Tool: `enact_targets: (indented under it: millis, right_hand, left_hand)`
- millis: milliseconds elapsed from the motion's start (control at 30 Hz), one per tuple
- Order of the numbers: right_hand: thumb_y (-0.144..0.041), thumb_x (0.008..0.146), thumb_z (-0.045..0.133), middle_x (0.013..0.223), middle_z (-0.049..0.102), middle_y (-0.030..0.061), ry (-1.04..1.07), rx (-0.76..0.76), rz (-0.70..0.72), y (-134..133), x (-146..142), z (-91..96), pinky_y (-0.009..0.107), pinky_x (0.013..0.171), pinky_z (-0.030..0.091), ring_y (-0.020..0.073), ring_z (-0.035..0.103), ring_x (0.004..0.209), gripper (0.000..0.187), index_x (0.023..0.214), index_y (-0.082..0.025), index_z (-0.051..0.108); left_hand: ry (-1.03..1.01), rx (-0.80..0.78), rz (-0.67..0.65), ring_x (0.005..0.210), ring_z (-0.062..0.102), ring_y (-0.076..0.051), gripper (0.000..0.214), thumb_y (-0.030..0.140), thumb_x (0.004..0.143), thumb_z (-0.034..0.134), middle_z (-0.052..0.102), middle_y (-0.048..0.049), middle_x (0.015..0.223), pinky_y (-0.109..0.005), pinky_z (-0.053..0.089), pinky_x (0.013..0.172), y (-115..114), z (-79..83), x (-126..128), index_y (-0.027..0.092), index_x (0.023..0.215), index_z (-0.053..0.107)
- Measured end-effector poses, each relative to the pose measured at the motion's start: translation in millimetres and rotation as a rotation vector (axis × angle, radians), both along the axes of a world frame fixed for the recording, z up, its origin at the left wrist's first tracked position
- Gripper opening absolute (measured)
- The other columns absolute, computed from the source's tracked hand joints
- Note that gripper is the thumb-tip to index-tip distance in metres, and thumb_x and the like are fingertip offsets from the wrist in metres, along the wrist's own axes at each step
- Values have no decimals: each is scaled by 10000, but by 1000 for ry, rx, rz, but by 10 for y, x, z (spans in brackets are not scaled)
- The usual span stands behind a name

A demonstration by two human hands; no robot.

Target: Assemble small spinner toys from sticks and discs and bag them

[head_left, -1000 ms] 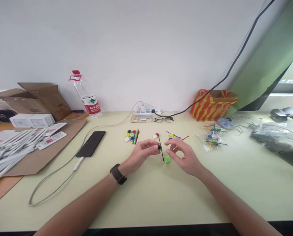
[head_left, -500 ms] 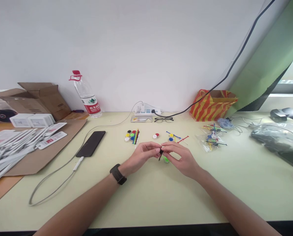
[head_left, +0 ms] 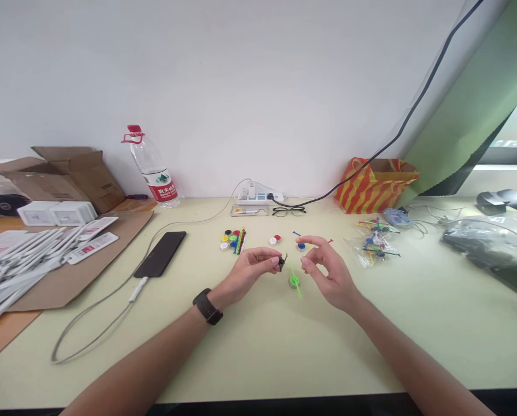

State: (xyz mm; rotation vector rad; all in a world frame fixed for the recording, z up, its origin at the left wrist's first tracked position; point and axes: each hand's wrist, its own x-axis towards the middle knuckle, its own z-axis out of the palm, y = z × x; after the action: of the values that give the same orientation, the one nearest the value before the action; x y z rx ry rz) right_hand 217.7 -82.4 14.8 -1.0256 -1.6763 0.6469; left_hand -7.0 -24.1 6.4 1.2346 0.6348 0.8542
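Note:
Pinched in the fingertips of my left hand (head_left: 252, 271) is a small black plastic piece (head_left: 282, 262) with a thin arm sticking out; its exact kind is too small to make out. My right hand (head_left: 333, 277) is apart from it, thumb and index finger spread, holding nothing. Below and between the hands lies a bright green round piece with a long thin stick across it (head_left: 294, 281). Behind my right fingers a blue disc (head_left: 301, 247) and some coloured sticks are partly hidden. A white disc (head_left: 272, 241) and a red disc (head_left: 277, 237) lie further back.
Left of these lie several coloured discs (head_left: 224, 245) and a bundle of sticks (head_left: 241, 240). Bagged coloured parts (head_left: 374, 242) are on the right. A phone (head_left: 160, 254) on a cable, a water bottle (head_left: 156, 173), glasses (head_left: 289, 211) and a striped bag (head_left: 371, 188) stand or lie around.
My right hand has let go of the black piece and drawn off to the right, its fingers opening. My left hand keeps the piece, and the green piece has come into fuller view.

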Motion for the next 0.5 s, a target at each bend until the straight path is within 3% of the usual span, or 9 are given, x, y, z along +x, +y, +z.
enact_targets:
  millis: [133, 233, 300, 400, 500]
  right_hand:
    - [-334, 1032, 521, 1461, 515, 122, 30, -53, 70, -28, -56, -34, 396, 806, 603, 160, 635, 843, 468, 1482, -309, 394]
    - [-339, 1034, 507, 1539, 438, 120, -3, -46, 92, -34, -86, -58, 400, 818, 609, 159, 639, 867, 510, 1515, -332, 336]
    - [-351, 1022, 524, 1468, 506, 117, -54, -45, 23, -5, -71, -88, 384, 768, 601, 167, 642, 852, 448, 1455, -305, 416]
    - [-379, 940, 648, 1155, 668, 88, -241, -77, -123, 76, -4, -158, 372, 670, 556, 184, 614, 756, 255, 1151, -239, 618]
    - [-336, 878, 708, 878, 695, 50, -407, -194, -46, 140, 53, -212, 371, 673, 535, 198, 609, 720, 129, 891, -214, 665]
  left_hand:
    - [1, 7, 1, 845, 671, -167, 269, 326, 834, 835, 721, -63, 896, -296, 509, 833, -5, 19, 2, 159, 1041, 790]
    - [-1, 12, 3, 844, 669, -167, 267, 325, 833, 835, 716, -60, 889, -295, 509, 829, -10, 30, 4, 161, 1038, 789]
    - [-9, 8, 5, 841, 665, -167, 274, 325, 829, 838, 715, -63, 885, -296, 509, 826, -10, 31, 5, 157, 1039, 788]
    - [-19, -5, 24, 832, 659, -165, 289, 327, 821, 845, 718, -70, 886, -297, 508, 821, -1, 26, 2, 149, 1041, 785]
    - [-19, -8, 41, 837, 662, -166, 294, 332, 821, 846, 720, -73, 896, -298, 505, 824, 11, 17, -3, 147, 1040, 783]
